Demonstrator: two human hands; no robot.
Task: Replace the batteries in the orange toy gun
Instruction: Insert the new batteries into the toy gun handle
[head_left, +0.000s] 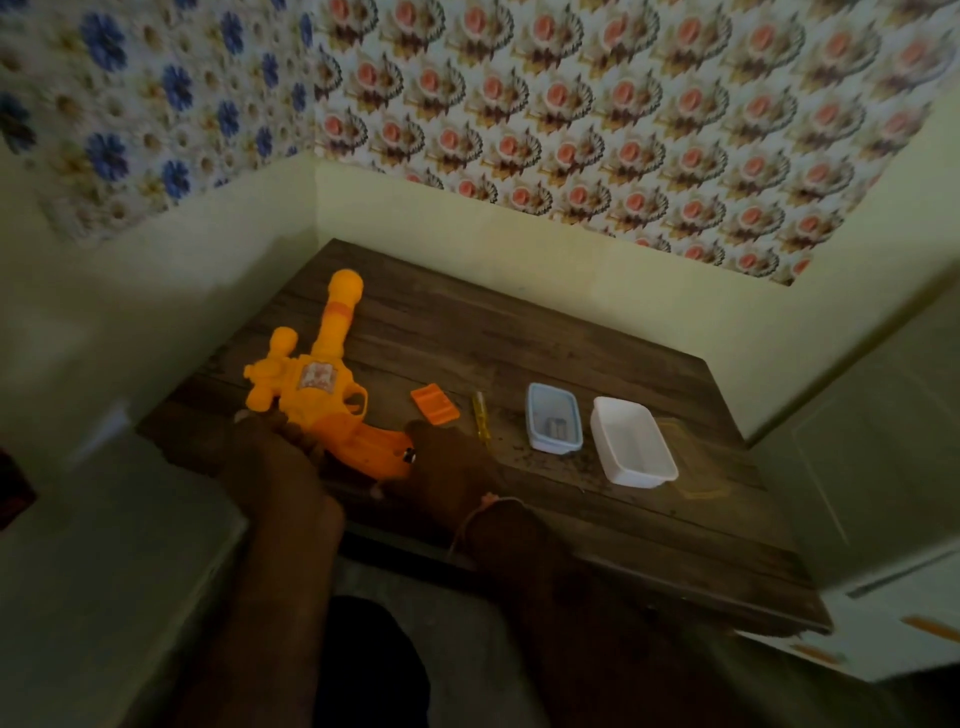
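The orange toy gun (317, 384) lies on the dark wooden table (519, 332), its barrel pointing away from me. My left hand (270, 462) grips the gun from the left, with fingers curled over the top of its handle. My right hand (449, 462) is at the butt end of the handle, where a small dark-and-white thing (409, 456) shows. The dim light hides how its fingers lie. The orange battery cover (435, 406) lies loose just right of the gun. A yellow screwdriver (479, 415) lies beside the cover.
A blue-rimmed clear box (535, 410) holding batteries stands right of the screwdriver. Next to it is a white tub (608, 415), with a clear lid (698, 486) beside it. Walls close in the table at the back and left. The table's front edge is near my wrists.
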